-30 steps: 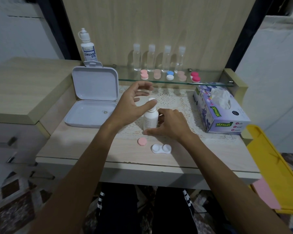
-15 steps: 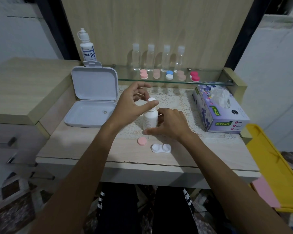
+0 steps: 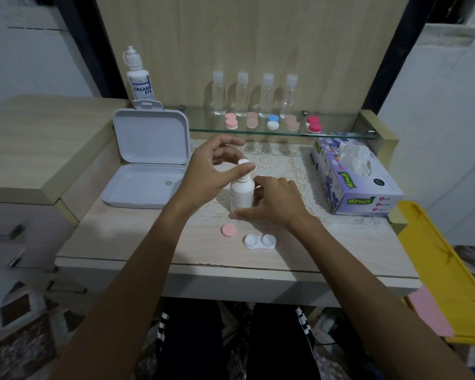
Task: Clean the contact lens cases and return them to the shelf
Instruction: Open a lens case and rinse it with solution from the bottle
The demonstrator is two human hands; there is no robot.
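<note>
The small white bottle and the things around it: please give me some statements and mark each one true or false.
1. The right hand holds the small white bottle by its body. True.
2. The left hand is at the bottle's cap. True.
3. The white lens case on the table has both caps on. False: its wells are uncovered, and one pink cap lies beside it.
4. The tissue box stands on the glass shelf. False: it is on the table, below the shelf.
5. The grey box is closed. False: its lid stands open.
</note>
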